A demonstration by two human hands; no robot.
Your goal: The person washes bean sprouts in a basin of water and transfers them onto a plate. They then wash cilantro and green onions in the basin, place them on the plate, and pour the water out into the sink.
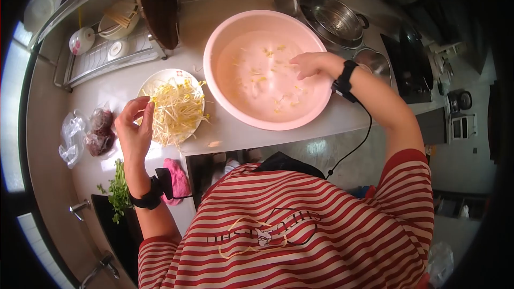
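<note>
A large pink basin (214, 83) holds water with a few bean sprouts (258, 79) floating in it. Over the basin's right side is my right hand (310, 65), its fingers apart and bent down toward the water, with nothing visible in them. To the left of the basin, a white plate (148, 81) bears a heap of bean sprouts (179, 112). My left hand (134, 123) is at the plate's left edge, thumb and forefinger pinched at the sprouts; whatever is between the fingertips is too small to make out.
Bagged dark items (100, 131) and a clear plastic bag (73, 136) lie at left. Nearer are green herbs (119, 192) and a pink cloth (176, 181). A dish rack (110, 64) stands behind; metal bowls (334, 18) sit beyond the basin. A cable runs from my right wrist.
</note>
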